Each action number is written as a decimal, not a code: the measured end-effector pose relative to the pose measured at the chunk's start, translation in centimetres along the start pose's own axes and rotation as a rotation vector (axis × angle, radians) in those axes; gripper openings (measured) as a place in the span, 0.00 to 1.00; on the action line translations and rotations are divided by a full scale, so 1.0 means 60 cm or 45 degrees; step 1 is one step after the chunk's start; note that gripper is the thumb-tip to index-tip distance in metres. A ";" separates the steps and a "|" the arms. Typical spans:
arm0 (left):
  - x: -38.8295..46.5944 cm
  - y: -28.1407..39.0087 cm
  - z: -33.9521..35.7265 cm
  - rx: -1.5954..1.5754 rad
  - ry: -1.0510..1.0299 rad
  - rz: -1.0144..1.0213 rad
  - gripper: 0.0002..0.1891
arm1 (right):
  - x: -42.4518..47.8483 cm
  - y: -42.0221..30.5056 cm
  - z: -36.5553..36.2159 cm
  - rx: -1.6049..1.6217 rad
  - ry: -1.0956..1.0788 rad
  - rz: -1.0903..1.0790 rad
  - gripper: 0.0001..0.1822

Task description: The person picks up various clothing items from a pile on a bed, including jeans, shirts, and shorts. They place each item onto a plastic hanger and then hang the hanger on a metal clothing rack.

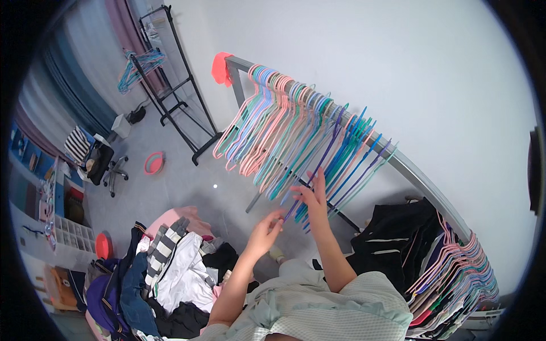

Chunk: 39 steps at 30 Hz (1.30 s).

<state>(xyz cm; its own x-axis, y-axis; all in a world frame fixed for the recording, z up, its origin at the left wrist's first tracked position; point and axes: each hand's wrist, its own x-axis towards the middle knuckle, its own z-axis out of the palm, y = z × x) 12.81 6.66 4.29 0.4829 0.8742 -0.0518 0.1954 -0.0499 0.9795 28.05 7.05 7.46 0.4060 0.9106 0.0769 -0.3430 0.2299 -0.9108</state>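
Observation:
A metal clothes rail (401, 164) runs diagonally in front of me, with many plastic-coated hangers on it. My left hand (264, 234) is at the lower end of a purple hanger (327, 151), fingertips at its corner; whether they grip it is unclear. My right hand (315, 209) is raised among the hangers with its fingers spread, beside the same purple hanger. Just right of it hang blue hangers (360, 160) and green hangers. Further left along the rail hang pink hangers (256, 157) and other pastel ones. No garments hang on these.
A heap of clothes (179, 273) lies at lower left. Black garments (396, 238) and more filled hangers (460, 264) occupy the rail's right end. Behind stand a black garment rack (181, 55), an office chair (100, 157) and a pink basin (154, 163) on the floor.

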 end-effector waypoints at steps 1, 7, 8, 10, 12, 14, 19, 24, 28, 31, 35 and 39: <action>0.000 0.000 -0.001 -0.008 -0.040 0.011 0.12 | 0.004 -0.002 0.001 0.019 0.041 0.011 0.37; -0.003 0.007 -0.022 -0.050 -0.261 0.079 0.09 | 0.015 -0.009 -0.003 0.201 0.142 -0.035 0.29; -0.003 0.011 -0.026 -0.066 -0.260 0.070 0.10 | 0.016 -0.013 0.004 0.211 0.177 -0.057 0.28; -0.003 0.015 -0.031 -0.110 -0.252 0.058 0.12 | 0.017 -0.023 0.010 0.198 0.187 -0.086 0.28; -0.003 0.008 -0.039 -0.191 -0.254 0.058 0.14 | 0.017 -0.026 0.014 0.204 0.167 -0.136 0.29; -0.004 0.006 -0.046 -0.267 -0.233 0.059 0.15 | 0.019 -0.028 0.019 0.227 0.154 -0.180 0.29; -0.009 0.028 -0.052 -0.396 -0.189 0.051 0.15 | 0.022 -0.044 0.025 0.237 0.116 -0.206 0.29; -0.021 0.032 -0.056 -0.235 -0.201 0.013 0.18 | 0.016 -0.058 0.024 0.164 0.010 -0.244 0.27; -0.051 0.029 -0.061 -0.351 -0.222 -0.066 0.22 | -0.003 -0.052 0.034 0.119 -0.124 -0.250 0.23; -0.086 0.005 -0.070 -0.429 -0.103 0.063 0.24 | -0.027 -0.048 0.039 0.142 -0.274 -0.185 0.19; -0.141 -0.031 -0.076 -0.630 0.134 0.070 0.27 | -0.064 -0.046 0.046 0.128 -0.480 -0.077 0.16; -0.197 -0.036 -0.074 -0.866 0.246 0.135 0.28 | -0.095 -0.050 0.053 0.062 -0.633 0.009 0.19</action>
<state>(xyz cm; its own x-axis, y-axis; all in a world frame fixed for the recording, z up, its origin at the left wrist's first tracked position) 2.88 -1.43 3.62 0.2973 0.9545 0.0246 -0.4506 0.1176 0.8850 24.06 2.28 11.02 -0.0449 0.9629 0.2661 -0.3885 0.2285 -0.8927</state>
